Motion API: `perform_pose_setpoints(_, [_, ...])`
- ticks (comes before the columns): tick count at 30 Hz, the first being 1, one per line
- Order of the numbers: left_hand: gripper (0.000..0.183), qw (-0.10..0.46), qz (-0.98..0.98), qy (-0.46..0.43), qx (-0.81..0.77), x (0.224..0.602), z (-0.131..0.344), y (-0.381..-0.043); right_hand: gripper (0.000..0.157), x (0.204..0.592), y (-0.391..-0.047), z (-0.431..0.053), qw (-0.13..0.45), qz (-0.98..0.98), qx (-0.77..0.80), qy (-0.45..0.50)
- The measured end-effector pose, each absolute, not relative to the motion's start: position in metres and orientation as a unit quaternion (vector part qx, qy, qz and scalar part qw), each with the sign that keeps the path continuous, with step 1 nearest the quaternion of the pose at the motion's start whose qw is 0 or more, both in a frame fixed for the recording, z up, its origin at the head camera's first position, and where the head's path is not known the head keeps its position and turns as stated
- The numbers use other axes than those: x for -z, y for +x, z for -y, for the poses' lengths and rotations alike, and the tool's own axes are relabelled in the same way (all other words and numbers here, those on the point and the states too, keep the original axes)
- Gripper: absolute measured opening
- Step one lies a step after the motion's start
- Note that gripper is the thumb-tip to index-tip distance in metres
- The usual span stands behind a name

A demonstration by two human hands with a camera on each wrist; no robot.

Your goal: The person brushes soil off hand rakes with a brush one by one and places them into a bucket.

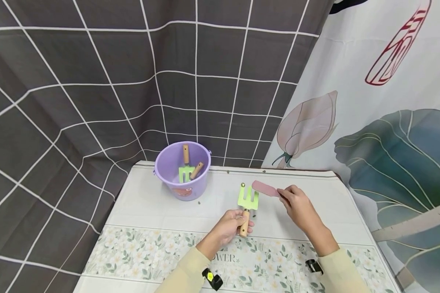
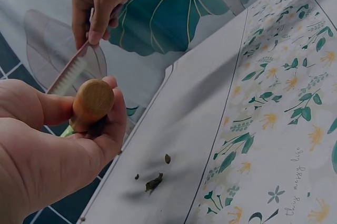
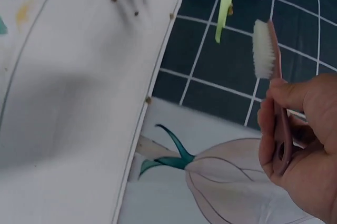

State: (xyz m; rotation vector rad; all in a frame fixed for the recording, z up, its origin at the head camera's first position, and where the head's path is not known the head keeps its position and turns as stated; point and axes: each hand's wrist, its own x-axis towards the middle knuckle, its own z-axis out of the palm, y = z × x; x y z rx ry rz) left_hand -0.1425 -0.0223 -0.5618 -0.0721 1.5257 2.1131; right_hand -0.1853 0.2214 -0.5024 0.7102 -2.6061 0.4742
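Note:
My left hand point(image 1: 229, 226) grips the wooden handle of a small green garden fork point(image 1: 248, 199), its tines pointing away from me above the table. A brown speck clings near the tip of one tine. In my right hand point(image 1: 300, 207) is a pink brush point(image 1: 265, 188), held by its handle close to the tines. White bristles point(image 3: 263, 50) show in the right wrist view, facing the green fork. Seen from the left wrist, the round end of the wooden handle point(image 2: 93, 103) sits between thumb and fingers, with the brush point(image 2: 71, 71) beyond it.
A purple bucket point(image 1: 163, 173) stands at the back left, holding another green fork point(image 1: 185, 173) and a second wooden handle point(image 1: 196, 170). Dark crumbs point(image 2: 154, 183) lie scattered on the white table cover point(image 1: 132, 207). A grid-patterned curtain point(image 1: 176, 97) hangs behind the table.

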Motion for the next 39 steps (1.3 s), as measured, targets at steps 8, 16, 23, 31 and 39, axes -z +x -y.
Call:
perform_pose_setpoints(8, [0.043,0.272,-0.557,-0.018,-0.785,0.56,0.021,-0.144,0.024,0.515,-0.173,-0.209,0.128,0.931,-0.209,0.272])
perform_pose_setpoints(16, [0.04,0.269,-0.557,-0.008,-0.786,0.559,0.021,-0.143,0.025,0.527,-0.175,-0.206,0.111,0.931,-0.23,0.261])
perform_pose_setpoints(23, [0.038,0.272,-0.562,-0.006,-0.781,0.559,0.024,-0.143,0.027,0.537,-0.187,-0.213,0.122,0.932,-0.241,0.242])
perform_pose_setpoints(31, [0.035,0.282,-0.563,0.014,-0.777,0.561,0.027,-0.143,0.027,0.541,-0.205,-0.218,0.147,0.932,-0.232,0.239])
perform_pose_setpoints(39, [0.036,0.285,-0.558,0.018,-0.779,0.56,0.027,-0.141,0.027,0.541,-0.22,-0.218,0.132,0.938,-0.236,0.218])
